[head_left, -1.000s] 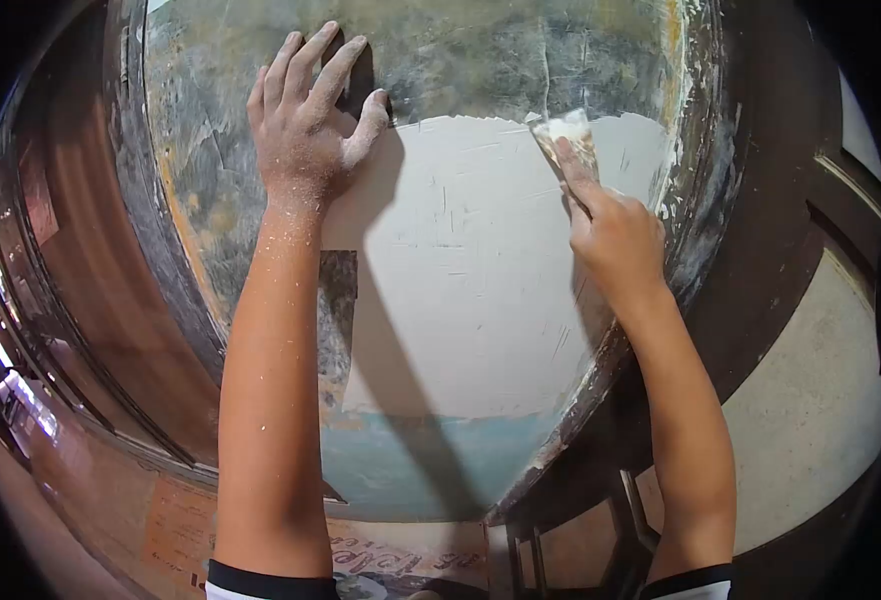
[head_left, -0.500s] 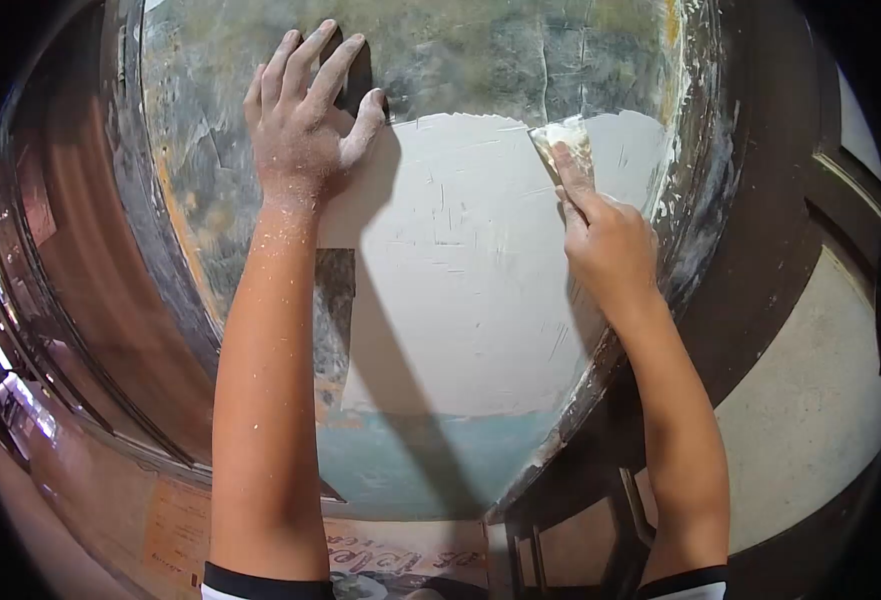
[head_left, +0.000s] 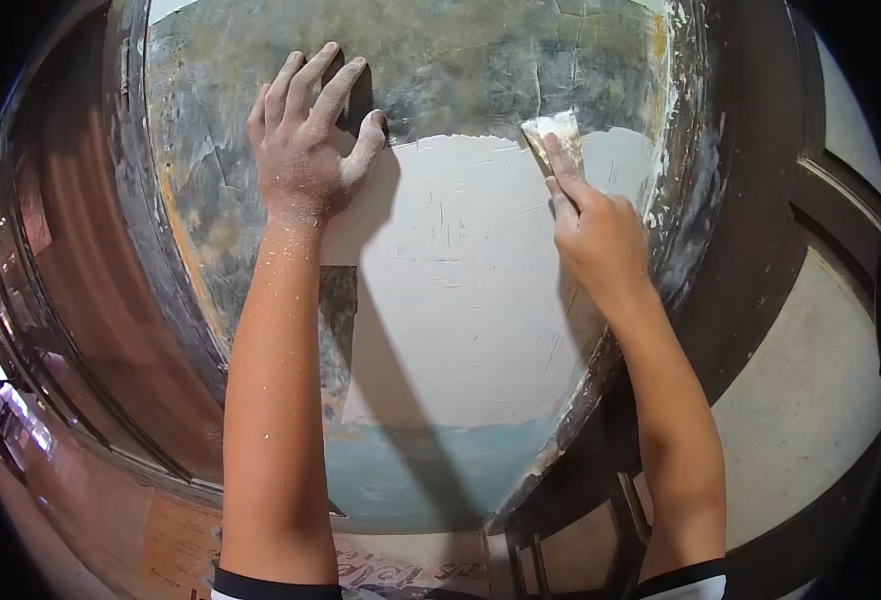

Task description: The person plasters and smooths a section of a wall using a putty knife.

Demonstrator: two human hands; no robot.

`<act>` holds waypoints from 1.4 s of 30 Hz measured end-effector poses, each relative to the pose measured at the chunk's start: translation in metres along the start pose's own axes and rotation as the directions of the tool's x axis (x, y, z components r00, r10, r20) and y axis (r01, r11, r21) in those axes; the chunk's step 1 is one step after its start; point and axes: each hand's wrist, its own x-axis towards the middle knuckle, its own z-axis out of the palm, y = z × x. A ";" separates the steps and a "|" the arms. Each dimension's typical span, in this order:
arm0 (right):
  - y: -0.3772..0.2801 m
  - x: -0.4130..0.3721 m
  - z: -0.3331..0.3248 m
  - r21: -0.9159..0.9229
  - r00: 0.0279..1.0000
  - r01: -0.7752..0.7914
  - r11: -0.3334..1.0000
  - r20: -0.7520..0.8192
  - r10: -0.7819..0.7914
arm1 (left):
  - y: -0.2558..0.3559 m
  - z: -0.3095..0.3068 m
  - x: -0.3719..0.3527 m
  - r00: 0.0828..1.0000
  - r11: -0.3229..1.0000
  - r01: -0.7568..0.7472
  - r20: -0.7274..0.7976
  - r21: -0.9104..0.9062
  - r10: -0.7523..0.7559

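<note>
My left hand (head_left: 310, 150), dusted white, lies with spread fingers on the grey-green mottled panel (head_left: 440, 70), near the upper left edge of a smooth white coat (head_left: 460, 320). In my right hand (head_left: 595, 225) is a putty knife (head_left: 555, 135) with white paste on its blade, the index finger pressed along it. The blade touches the panel at the upper edge of the white coat. Fine scratches mark the coat. A bare dark patch (head_left: 338, 330) shows beside my left forearm, and a blue-green band (head_left: 410, 475) runs below the coat.
A rough dark frame (head_left: 700, 150) spattered with white borders the panel on the right. Beyond it are dark beams with a pale wall section (head_left: 810, 390). Brown slatted woodwork (head_left: 100, 270) stands at the left. Lettering on a reddish surface (head_left: 410, 565) shows at the bottom.
The panel and white coat sit slightly lower in view. The putty knife has shifted slightly left along the coat's upper edge. My left hand stays spread on the panel.
</note>
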 end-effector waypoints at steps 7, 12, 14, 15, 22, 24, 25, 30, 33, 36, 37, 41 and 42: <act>0.025 -0.016 -0.011 0.246 0.969 -0.223 0.943 -0.048 0.242 | 0.002 -0.001 0.000 1.000 1.000 0.014 0.010 -0.001 -0.014; 0.036 -0.015 -0.007 0.303 0.962 -0.211 0.929 -0.107 0.253 | 0.001 -0.001 -0.001 1.000 1.000 0.008 0.000 0.011 -0.008; 0.038 -0.013 -0.006 0.303 0.965 -0.179 0.936 -0.133 0.228 | 0.000 0.000 -0.001 1.000 1.000 0.003 -0.001 0.013 -0.003; 0.040 -0.012 -0.004 0.304 0.965 -0.166 0.938 -0.146 0.218 | -0.001 0.001 -0.001 1.000 1.000 0.001 -0.002 0.012 -0.001; 0.044 -0.009 -0.005 0.274 0.964 -0.103 0.956 -0.208 0.164 | 0.001 -0.001 -0.001 1.000 1.000 0.003 0.001 0.022 -0.003; 0.040 -0.012 -0.010 0.268 0.965 -0.133 0.954 -0.184 0.187 | 0.001 0.001 -0.002 1.000 1.000 0.000 0.002 0.012 0.000; 0.041 -0.013 -0.010 0.267 0.966 -0.131 0.955 -0.182 0.183 | 0.001 0.000 -0.001 1.000 1.000 -0.003 -0.007 0.006 0.003; 0.036 -0.006 -0.021 0.196 0.961 -0.247 0.949 -0.074 0.265 | 0.001 -0.001 -0.001 1.000 1.000 0.007 0.003 0.011 -0.007; 0.038 -0.012 -0.014 0.289 0.961 -0.227 0.930 -0.087 0.262 | 0.001 0.000 -0.001 1.000 1.000 0.023 -0.008 0.007 -0.023; 0.036 -0.011 -0.010 0.320 0.964 -0.188 0.929 -0.121 0.237 | 0.000 0.000 -0.001 1.000 1.000 0.025 -0.010 -0.005 -0.025; 0.040 -0.013 -0.005 0.321 0.962 -0.196 0.927 -0.121 0.246 | 0.002 0.000 -0.001 1.000 1.000 0.019 -0.006 -0.011 -0.019; 0.034 -0.015 -0.001 0.408 0.945 -0.197 0.892 -0.165 0.284 | 0.001 -0.002 -0.001 1.000 1.000 0.016 0.006 0.007 -0.016; 0.034 -0.013 -0.002 0.342 0.950 -0.205 0.917 -0.158 0.271 | 0.001 -0.002 -0.001 1.000 1.000 0.016 0.006 0.001 -0.016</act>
